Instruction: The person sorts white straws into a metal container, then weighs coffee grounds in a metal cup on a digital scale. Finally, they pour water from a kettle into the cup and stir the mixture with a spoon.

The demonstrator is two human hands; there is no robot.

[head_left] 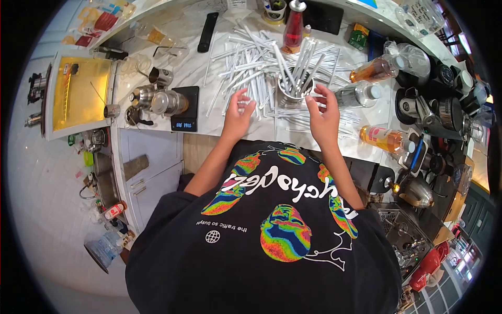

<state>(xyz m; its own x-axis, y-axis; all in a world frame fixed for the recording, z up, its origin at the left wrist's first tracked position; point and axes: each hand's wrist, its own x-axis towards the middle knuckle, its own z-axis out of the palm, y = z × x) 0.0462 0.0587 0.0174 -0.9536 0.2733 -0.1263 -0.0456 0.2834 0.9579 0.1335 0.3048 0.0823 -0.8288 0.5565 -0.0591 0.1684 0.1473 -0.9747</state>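
Many paper-wrapped straws (253, 65) lie in a loose pile on the marble counter (183, 70). Several more straws stand upright in a metal cup (294, 95) near the counter's front edge. My left hand (239, 114) is at the front left of the pile, fingers apart, holding nothing. Close to the right side of the cup is my right hand (323, 114), its thumb and fingers apart with nothing between them. Whether its fingertips touch the cup is hard to tell.
A black scale (185, 107) with a glass pot (170, 102) stands at the left. Bottles of amber liquid (374, 69) (384, 137) and a clear bottle (358, 96) are at the right. A red bottle (294, 29) is behind the cup.
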